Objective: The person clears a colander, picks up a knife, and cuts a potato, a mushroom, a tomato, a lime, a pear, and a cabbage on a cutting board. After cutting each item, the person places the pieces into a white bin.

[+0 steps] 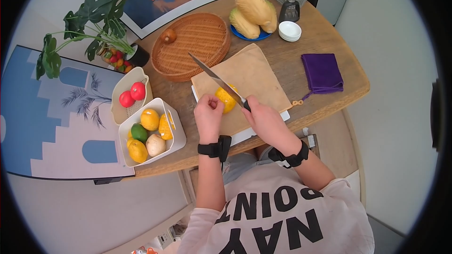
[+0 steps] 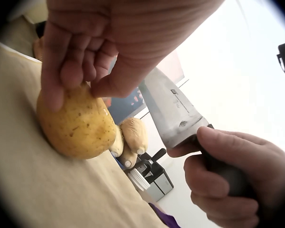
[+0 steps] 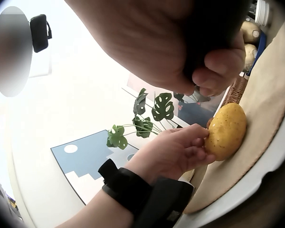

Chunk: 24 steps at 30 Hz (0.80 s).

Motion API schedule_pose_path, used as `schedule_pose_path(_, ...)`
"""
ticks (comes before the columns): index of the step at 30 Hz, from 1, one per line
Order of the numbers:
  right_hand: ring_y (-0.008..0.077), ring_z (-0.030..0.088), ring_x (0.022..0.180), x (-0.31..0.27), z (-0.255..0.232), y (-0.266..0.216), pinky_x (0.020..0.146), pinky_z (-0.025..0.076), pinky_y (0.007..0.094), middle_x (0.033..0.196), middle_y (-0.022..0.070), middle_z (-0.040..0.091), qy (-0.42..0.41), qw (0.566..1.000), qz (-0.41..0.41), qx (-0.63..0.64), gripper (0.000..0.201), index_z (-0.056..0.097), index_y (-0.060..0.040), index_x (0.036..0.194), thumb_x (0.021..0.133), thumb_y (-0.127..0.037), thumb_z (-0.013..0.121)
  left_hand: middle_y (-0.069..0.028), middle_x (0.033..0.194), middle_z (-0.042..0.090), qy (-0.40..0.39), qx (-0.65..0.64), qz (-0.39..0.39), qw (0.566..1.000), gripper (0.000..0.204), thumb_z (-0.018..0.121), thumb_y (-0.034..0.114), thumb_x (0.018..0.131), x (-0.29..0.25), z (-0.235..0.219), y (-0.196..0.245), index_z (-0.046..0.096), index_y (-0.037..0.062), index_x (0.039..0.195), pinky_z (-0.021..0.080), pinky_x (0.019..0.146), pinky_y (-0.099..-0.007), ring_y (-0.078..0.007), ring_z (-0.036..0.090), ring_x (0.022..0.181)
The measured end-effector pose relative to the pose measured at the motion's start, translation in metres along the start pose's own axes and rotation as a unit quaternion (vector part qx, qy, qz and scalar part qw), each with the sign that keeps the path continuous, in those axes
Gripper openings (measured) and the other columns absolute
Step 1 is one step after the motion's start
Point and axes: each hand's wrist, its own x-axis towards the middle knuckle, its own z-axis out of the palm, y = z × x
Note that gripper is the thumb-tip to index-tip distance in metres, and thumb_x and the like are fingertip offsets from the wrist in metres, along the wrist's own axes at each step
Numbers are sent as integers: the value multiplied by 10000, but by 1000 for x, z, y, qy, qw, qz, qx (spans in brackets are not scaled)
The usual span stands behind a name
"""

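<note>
In the head view, a yellow, brown-speckled potato (image 1: 226,100) lies on a tan mat (image 1: 259,68) near the table's front edge. My left hand (image 1: 208,115) pinches its near end with thumb and fingertips, as the left wrist view shows on the potato (image 2: 78,126). My right hand (image 1: 268,123) grips the black handle of a kitchen knife (image 1: 212,74). The blade points away to the left and overlaps the potato from above in the head view. In the left wrist view the blade (image 2: 168,111) stands apart from the potato, to its right.
To the left, a white basket (image 1: 176,146) holds several fruits and vegetables, with a cream basket (image 1: 117,96) of two red ones behind. A wicker tray (image 1: 197,33), a blue plate (image 1: 239,34), white bowls (image 1: 289,31) and a plant (image 1: 99,9) stand farther back. Right lies a purple cloth (image 1: 322,73).
</note>
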Motion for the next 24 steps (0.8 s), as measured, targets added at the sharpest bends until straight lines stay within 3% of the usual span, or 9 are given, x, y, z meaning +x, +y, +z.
schedule_pose_path(3, 437, 650, 723, 2, 20, 18, 611, 501, 534, 718, 227, 639, -8, 999, -22, -32, 238, 447, 6, 1010, 1002, -209, 550, -51, 708, 639, -14, 38, 25, 999, 52, 671, 21, 864, 2, 0, -6, 658, -27, 880, 562, 528, -267, -102, 616, 611)
schedule_pose_path(6, 437, 649, 717, -3, 9, 6, 609, 501, 533, 708, 225, 635, -17, 1000, -1, -14, 243, 451, 9, 1010, 1001, -211, 552, -120, 687, 648, 5, 20, 13, 1000, 87, 707, 54, 808, 1, 0, -6, 657, -14, 829, 522, 615, -349, -228, 633, 614)
schedule_pose_path(9, 439, 648, 716, -3, 4, -2, 610, 502, 532, 711, 224, 637, 2, 1000, -15, 0, 243, 453, 9, 1010, 999, -212, 554, -130, 687, 648, 8, -5, 11, 1000, 87, 701, 55, 812, 0, 0, -3, 652, -16, 824, 524, 617, -355, -237, 640, 618)
schedule_pose_path(12, 437, 649, 716, 0, 23, 16, 611, 503, 529, 713, 224, 639, -7, 999, -29, -38, 239, 454, 7, 1009, 999, -209, 554, -131, 690, 646, 3, 17, 5, 1000, 84, 699, 47, 809, -1, -2, 4, 647, -18, 820, 526, 621, -355, -241, 644, 624)
schedule_pose_path(15, 437, 651, 715, -3, 12, 4, 613, 507, 526, 722, 221, 644, -17, 999, -12, -28, 229, 458, 7, 1005, 998, -202, 552, -75, 695, 649, 0, 62, 52, 997, 62, 674, 10, 831, -1, -3, -3, 648, -32, 868, 566, 554, -296, -128, 639, 623)
schedule_pose_path(18, 448, 637, 710, -6, 13, -3, 602, 489, 538, 724, 236, 634, 16, 999, -30, 13, 227, 452, -9, 1023, 988, -191, 582, -85, 699, 652, 3, 56, 51, 997, 63, 668, 3, 817, -3, -4, 1, 639, -32, 861, 566, 561, -305, -148, 645, 623)
schedule_pose_path(24, 444, 636, 696, -8, 16, -1, 592, 489, 538, 710, 228, 630, -15, 999, -23, -20, 232, 450, -11, 1031, 995, -205, 572, -93, 714, 656, -6, 64, 19, 998, 80, 675, 7, 810, -3, -8, 6, 635, -29, 869, 570, 583, -307, -159, 648, 628)
